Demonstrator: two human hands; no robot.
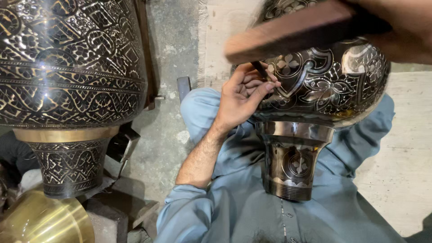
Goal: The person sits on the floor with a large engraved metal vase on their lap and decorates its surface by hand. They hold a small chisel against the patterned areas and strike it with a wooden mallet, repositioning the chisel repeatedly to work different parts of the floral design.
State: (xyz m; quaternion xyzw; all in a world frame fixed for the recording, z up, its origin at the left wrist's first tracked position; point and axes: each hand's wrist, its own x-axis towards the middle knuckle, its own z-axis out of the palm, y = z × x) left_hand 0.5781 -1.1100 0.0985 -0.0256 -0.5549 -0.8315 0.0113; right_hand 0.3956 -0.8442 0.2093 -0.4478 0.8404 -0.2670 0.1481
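Where rough concrete floor (173, 49) shows, engraved vases (67, 67) stand.

left hand (240, 96) pins chisel (260, 69) on engraved vase (328, 81); right hand (400, 27) w/ blurred wooden mallet (292, 31) above.

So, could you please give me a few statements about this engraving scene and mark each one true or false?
1. The left hand holds a thin chisel against the engraved vase. True.
2. The vase rests on a table. False: it lies across the person's lap.
3. The right hand holds a wooden mallet above the chisel. True.
4. The large vase on the left is plain. False: patterns cover it.
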